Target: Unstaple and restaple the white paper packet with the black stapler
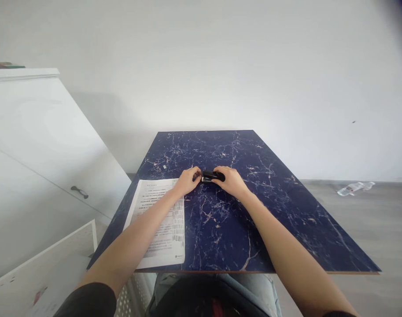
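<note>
A black stapler [208, 175] lies near the middle of the blue marbled table, its front end pointing left. My right hand [232, 179] grips its rear part, thumb on the near side and fingers on the far side. Just off the stapler's front end is my left hand [188, 180], with thumb and fingertips brought together in a pinch. Whatever may be between those fingertips is too small to make out. Under my left forearm lies a printed sheet of paper [157, 246], with rows of text and a barcode-like strip down its right side.
The blue table [220, 237] reaches to the white wall. A small pale piece [164, 167] rests on it at the far left. To the left stands a white cabinet [38, 132] with a dark handle. A clear plastic bottle [355, 188] lies on the floor at right.
</note>
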The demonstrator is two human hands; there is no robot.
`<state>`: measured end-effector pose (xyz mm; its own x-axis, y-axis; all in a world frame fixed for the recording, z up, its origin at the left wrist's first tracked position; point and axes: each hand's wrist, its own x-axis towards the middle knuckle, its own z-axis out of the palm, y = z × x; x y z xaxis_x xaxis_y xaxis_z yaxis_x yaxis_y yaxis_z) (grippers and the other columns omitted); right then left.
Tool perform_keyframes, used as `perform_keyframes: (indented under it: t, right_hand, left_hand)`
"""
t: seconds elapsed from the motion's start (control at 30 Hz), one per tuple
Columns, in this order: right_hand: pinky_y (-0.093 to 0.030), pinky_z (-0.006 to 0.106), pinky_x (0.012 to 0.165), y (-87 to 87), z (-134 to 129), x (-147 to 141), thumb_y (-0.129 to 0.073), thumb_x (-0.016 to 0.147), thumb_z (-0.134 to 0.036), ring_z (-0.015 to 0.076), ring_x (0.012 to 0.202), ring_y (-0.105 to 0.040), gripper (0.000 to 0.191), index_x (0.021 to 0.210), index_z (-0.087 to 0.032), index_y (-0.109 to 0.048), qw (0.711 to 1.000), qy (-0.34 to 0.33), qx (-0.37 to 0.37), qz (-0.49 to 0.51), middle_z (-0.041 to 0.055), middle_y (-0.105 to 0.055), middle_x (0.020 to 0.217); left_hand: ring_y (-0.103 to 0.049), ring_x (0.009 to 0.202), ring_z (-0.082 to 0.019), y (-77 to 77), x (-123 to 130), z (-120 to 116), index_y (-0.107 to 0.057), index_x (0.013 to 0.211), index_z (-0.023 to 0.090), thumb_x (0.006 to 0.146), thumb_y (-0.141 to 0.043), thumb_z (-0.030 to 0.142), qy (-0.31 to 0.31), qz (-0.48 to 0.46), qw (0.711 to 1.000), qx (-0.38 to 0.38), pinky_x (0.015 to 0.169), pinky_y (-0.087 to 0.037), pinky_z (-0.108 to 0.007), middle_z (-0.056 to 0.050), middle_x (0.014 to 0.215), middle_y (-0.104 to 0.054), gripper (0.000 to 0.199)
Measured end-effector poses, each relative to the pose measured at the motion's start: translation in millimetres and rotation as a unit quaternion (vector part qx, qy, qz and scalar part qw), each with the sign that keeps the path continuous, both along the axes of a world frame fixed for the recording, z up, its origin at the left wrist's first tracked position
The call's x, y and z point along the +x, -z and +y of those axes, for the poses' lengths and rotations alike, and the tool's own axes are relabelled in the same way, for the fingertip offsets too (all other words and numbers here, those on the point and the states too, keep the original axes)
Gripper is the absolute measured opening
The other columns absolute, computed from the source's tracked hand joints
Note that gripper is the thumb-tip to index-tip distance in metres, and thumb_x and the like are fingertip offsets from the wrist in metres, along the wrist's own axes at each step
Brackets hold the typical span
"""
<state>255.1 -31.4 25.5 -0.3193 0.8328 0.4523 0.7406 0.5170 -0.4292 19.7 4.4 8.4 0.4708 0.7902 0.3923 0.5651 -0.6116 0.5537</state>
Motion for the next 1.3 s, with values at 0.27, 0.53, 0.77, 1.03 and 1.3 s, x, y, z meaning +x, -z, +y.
perform_keyframes:
  t: [0.27, 0.53, 0.77, 1.03, 1.3]
  right_hand:
    - [-0.041, 0.029, 0.068, -25.2, -11.8, 16.2, -0.073, 0.080, -0.030, 0.0227, 0.086, -0.065, 0.029, 0.108, -0.028, -0.066, 0.992, 0.032, -0.075, -0.096, 0.0027, -0.073, 0.099]
    - [-0.035, 0.028, 0.060, -48.6, -12.7, 70.2, -0.071, 0.077, -0.037, 0.0228, 0.078, -0.063, 0.030, 0.102, -0.025, -0.062, 0.967, 0.070, -0.178, -0.169, 0.0063, -0.071, 0.097]
    - [-0.036, 0.030, 0.062, -46.6, -18.9, 132.5, -0.067, 0.074, -0.044, 0.0194, 0.069, -0.056, 0.028, 0.083, -0.023, -0.052, 0.930, 0.007, -0.325, -0.172, 0.0017, -0.061, 0.078]
    - [-0.040, 0.030, 0.063, -49.5, -19.8, 125.0, -0.076, 0.068, -0.064, 0.0200, 0.072, -0.056, 0.054, 0.100, -0.024, -0.058, 0.955, 0.047, -0.270, -0.110, 0.0025, -0.063, 0.084]
    - [-0.038, 0.031, 0.062, -43.2, -23.5, 33.2, -0.041, 0.100, -0.055, 0.0147, 0.056, -0.038, 0.051, 0.060, -0.022, -0.044, 0.999, 0.005, -0.026, -0.043, 0.0013, -0.047, 0.057]
  left_hand:
    - [-0.065, 0.085, -0.018, -3.1, 1.4, -4.7, -0.063, 0.096, 0.021, 0.092, -0.053, 0.021, 0.029, 0.021, 0.999, 0.006, 0.088, -0.048, -0.034, -0.002, 0.092, -0.070, 0.011]
    - [-0.064, 0.084, -0.018, -2.0, 0.3, -4.7, -0.063, 0.096, 0.022, 0.092, -0.052, 0.021, 0.036, 0.035, 0.999, -0.002, 0.089, -0.046, -0.035, -0.001, 0.092, -0.070, 0.011]
    - [-0.064, 0.085, -0.018, 2.4, 1.1, -1.9, -0.063, 0.095, 0.023, 0.092, -0.053, 0.020, 0.034, 0.059, 0.998, 0.003, 0.093, -0.045, -0.037, -0.001, 0.090, -0.070, 0.011]
    - [-0.063, 0.086, -0.019, 0.7, 1.0, -2.2, -0.064, 0.097, 0.023, 0.099, -0.047, 0.032, 0.039, 0.058, 0.997, -0.009, 0.090, -0.046, -0.036, -0.002, 0.091, -0.070, 0.019]
    - [-0.062, 0.094, -0.020, 0.3, 1.7, -2.5, -0.063, 0.098, 0.022, 0.101, -0.040, 0.024, 0.037, 0.077, 0.996, -0.006, 0.091, -0.044, -0.035, -0.003, 0.096, -0.068, 0.023]
